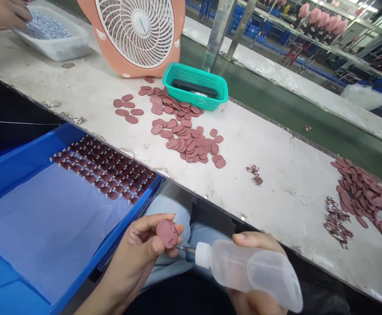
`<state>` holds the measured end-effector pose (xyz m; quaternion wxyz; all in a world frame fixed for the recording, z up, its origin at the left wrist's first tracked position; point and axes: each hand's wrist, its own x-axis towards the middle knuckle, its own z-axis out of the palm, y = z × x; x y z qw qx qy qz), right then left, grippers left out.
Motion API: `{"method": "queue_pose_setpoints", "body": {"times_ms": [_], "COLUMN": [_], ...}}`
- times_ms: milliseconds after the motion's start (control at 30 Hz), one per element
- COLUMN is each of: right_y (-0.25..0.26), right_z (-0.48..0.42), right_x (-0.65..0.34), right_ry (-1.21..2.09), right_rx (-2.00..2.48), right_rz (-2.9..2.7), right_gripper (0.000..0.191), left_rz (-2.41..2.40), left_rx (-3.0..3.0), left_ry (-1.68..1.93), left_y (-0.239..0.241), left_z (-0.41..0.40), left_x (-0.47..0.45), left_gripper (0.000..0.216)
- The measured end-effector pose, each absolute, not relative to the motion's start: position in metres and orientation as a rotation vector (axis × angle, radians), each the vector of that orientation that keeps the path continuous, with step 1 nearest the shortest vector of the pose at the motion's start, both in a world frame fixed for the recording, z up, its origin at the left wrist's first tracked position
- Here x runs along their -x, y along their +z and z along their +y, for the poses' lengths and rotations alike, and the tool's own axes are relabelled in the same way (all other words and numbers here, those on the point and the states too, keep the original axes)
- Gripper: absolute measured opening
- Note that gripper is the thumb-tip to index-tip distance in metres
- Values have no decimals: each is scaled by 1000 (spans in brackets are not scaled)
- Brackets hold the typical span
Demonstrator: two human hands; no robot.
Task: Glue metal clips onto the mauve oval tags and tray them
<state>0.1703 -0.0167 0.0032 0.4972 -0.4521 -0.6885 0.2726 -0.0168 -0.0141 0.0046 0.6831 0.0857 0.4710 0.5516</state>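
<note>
Between thumb and fingers, my left hand (141, 245) holds a dull-red oval disc (167, 233) with small holes near its lower edge. My right hand (259, 267) grips a translucent squeeze bottle (240, 264) with a white cap, lying nearly level. Its thin metal nozzle (186, 249) points left, its tip close to the disc's lower edge; whether they touch I cannot tell. Beyond my hands, a pile of similar red discs (191, 140) spreads over the white worktable (263, 131). A few small dark pieces with pale bits (255, 174) lie right of that pile.
A blue tray (112, 258) at left holds rows of dark red pieces (112, 168) on a pale sheet. An orange fan (110, 48) and a green basket (196, 74) stand behind the discs. Another person's hand (5, 13) reaches to a white tub (68, 48). More discs (363, 190) lie right.
</note>
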Motion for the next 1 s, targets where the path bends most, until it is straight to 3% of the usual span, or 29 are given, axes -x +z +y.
{"method": "queue_pose_setpoints", "body": {"times_ms": [333, 1000], "right_y": [3, 10], "right_z": [-9, -4], "right_x": [-158, -154], "right_ry": [879, 737], "right_rx": [964, 1013], "right_rz": [-1352, -1418], "right_gripper": [39, 37], "left_rz": [1099, 963], "left_rx": [-237, -365], "left_ry": [1251, 1232], "left_y": [2, -18], "left_z": [-14, -14], "left_x": [16, 28], "left_gripper": [39, 30]}}
